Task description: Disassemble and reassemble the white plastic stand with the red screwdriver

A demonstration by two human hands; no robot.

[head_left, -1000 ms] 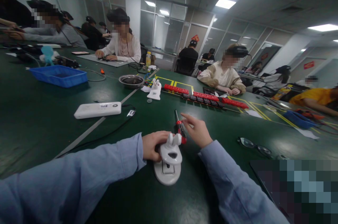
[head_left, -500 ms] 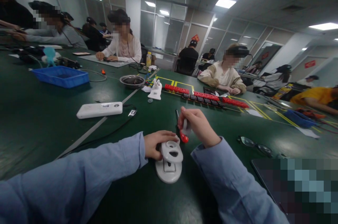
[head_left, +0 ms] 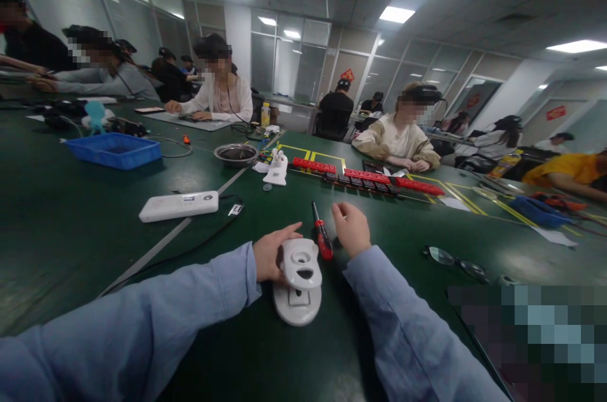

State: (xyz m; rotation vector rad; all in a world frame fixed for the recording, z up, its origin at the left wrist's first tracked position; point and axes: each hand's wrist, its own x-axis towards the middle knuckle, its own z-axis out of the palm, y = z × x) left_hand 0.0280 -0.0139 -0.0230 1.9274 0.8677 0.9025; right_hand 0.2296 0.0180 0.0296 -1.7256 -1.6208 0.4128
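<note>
A white plastic device [head_left: 298, 307] with an oval base and a holed upper part stands on the green table. My left hand [head_left: 275, 255] grips the upper part from its left side, with a finger stretched past it. Just right of the device lies a red and black screwdriver [head_left: 323, 240], its shaft pointing away from me. My right hand [head_left: 351, 230] is beside the screwdriver with its fingers curled. Whether anything small is inside those fingers is hidden.
A white power bank [head_left: 179, 206] and a cable lie to the left, near a blue tray [head_left: 116, 158] and a metal bowl [head_left: 236, 154]. Red and black blocks [head_left: 367, 176] stretch across the table. Glasses [head_left: 458, 263] lie right. People sit around the table.
My right hand has moved from above the screwdriver to its right, and the whitish piece seen in it is no longer visible. The top of the device now shows more fully.
</note>
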